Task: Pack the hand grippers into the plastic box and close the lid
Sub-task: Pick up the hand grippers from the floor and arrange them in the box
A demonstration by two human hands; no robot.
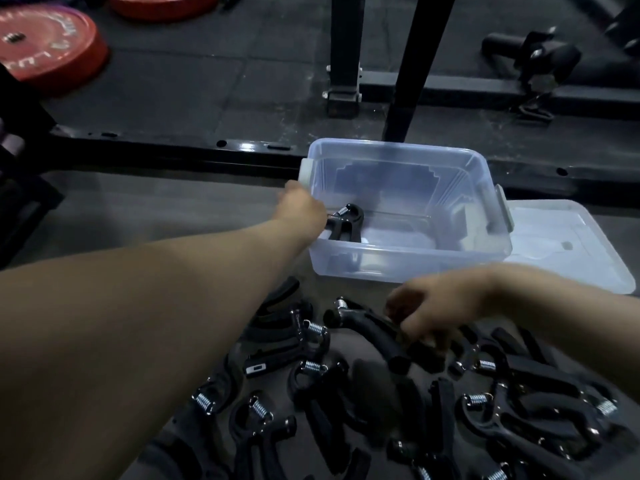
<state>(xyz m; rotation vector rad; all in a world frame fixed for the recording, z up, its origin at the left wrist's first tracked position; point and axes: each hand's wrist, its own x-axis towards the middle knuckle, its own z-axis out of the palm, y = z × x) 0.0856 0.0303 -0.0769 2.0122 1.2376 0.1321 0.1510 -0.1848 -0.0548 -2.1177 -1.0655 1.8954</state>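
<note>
Nearest the camera, a heap of black foam-handled hand grippers (540, 407) with steel coil springs is spread over a dark grey mat (173, 216). At the far edge of that heap, one curved black hand gripper (367, 327) is grasped by the right hand (436, 306), whose fingers are curled round one of its handles. The hand is blurred. The gripper's spring end is turned to the left, and its free handle points toward the camera.

Just beyond the heap, a clear rectangular plastic box (408, 258) is set on the mat, uncovered. Its flat translucent lid (568, 244) is laid just to the right of the box, partly hidden behind the box's right wall.

The left hand (301, 207) is stretched over the box's left wall, and a second black hand gripper (348, 221) is gripped by it inside the box at the near left corner, spring end uppermost. The fingers are hidden behind the back of the hand. Whether this gripper touches the box's bottom cannot be told.

Farther off, a black steel rack frame (343, 46) is seen standing on dark rubber floor tiles (173, 81), and two red weight plates (45, 46) are lying at the far left.
</note>
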